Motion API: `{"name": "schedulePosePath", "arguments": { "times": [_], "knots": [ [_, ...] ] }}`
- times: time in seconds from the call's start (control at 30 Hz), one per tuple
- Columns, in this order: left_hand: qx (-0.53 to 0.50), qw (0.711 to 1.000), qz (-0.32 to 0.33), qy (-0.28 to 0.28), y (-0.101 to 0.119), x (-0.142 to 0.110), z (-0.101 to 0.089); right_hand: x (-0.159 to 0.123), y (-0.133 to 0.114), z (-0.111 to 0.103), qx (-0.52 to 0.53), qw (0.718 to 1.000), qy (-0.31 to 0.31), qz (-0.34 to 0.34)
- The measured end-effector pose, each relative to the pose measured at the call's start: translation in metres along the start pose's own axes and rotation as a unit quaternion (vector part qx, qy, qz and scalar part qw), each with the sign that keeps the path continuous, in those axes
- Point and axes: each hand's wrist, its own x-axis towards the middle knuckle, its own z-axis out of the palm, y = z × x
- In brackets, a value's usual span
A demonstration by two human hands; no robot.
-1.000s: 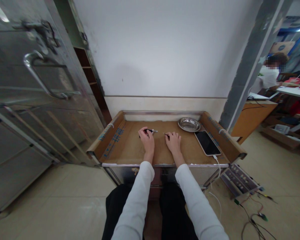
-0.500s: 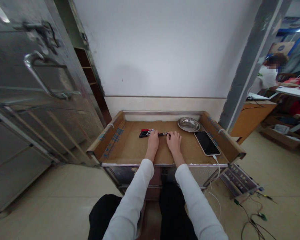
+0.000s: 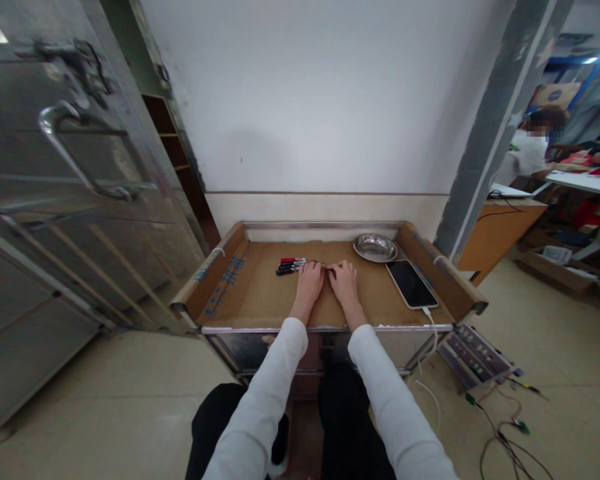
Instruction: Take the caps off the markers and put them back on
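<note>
Slim red and black plastic pens [image 3: 289, 269], pointing lengthwise at left hand [image 3: 310, 280]
It's just right of them, right hand [image 3: 344, 280] farther; grips curled, can't tell what's held.

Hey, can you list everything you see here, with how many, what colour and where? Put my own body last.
Red pen: one, red, left of the hands
Black pens: at least two, black, beside the red one
Dish: one, silver, table's far right
Phone: one, dark screen, table's right
Cable: one, white, from phone over table edge
Table: one, brown cardboard top, centre
Door: one, grey, left
Wall: one, white, ahead
Wires: several, mostly dark, floor right
Desk: one, orange-brown, right
Co-worker: one, white top, background right
Left grip: one, bare, over table
Right grip: one, bare, beside left
Sleeves: two, white, below the hands
</note>
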Motion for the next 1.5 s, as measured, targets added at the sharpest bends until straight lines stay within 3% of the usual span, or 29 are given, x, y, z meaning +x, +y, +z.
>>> {"name": "schedulePosePath", "arguments": {
  "times": [0.3,0.5,0.87,1.5],
  "knots": [
    [0.049,0.996,-0.070,0.033,0.000,-0.001,-0.004,0.002,0.004,0.007,0.040,0.999,0.004,0.003],
    [0.068,0.993,-0.084,0.051,0.003,-0.001,-0.006,0.000,0.003,0.003,0.004,1.000,0.014,0.018],
    [0.021,0.998,-0.051,0.029,0.001,-0.002,0.000,-0.005,-0.007,-0.005,-0.070,0.997,-0.029,0.026],
    [0.017,0.998,-0.059,0.020,0.003,-0.003,-0.002,-0.004,-0.002,-0.001,-0.044,0.998,-0.032,0.011]
  ]
}}
